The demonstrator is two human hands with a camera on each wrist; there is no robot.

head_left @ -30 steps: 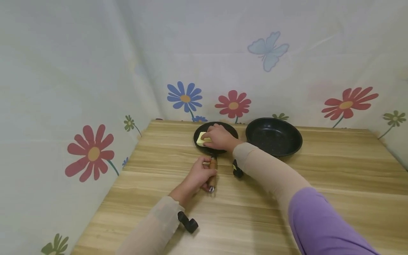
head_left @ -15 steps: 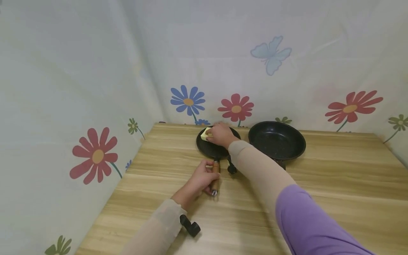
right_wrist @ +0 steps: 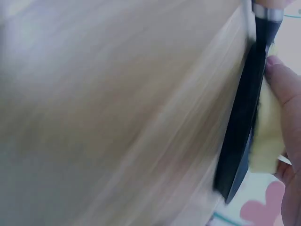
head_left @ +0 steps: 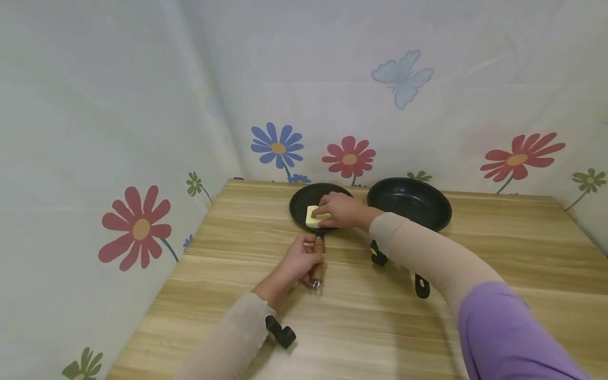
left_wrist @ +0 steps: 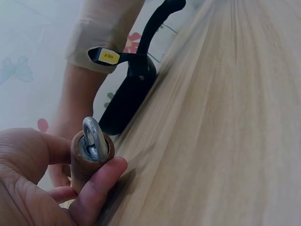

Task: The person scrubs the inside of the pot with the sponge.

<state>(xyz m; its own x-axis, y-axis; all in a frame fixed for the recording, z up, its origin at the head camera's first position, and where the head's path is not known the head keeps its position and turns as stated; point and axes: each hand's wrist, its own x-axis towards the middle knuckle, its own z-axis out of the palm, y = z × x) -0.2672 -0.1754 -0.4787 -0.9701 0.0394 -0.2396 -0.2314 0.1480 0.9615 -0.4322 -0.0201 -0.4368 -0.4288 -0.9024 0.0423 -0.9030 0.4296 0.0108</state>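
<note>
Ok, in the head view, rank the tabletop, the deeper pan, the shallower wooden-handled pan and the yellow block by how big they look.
1. Tabletop
2. Deeper pan
3. Shallower wooden-handled pan
4. Yellow block, partly hidden by the right hand

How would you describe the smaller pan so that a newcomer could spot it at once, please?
Look to the far side of the wooden table. The smaller pan is left of the larger pan; only it has a brown handle, gripped by the left hand.
</note>
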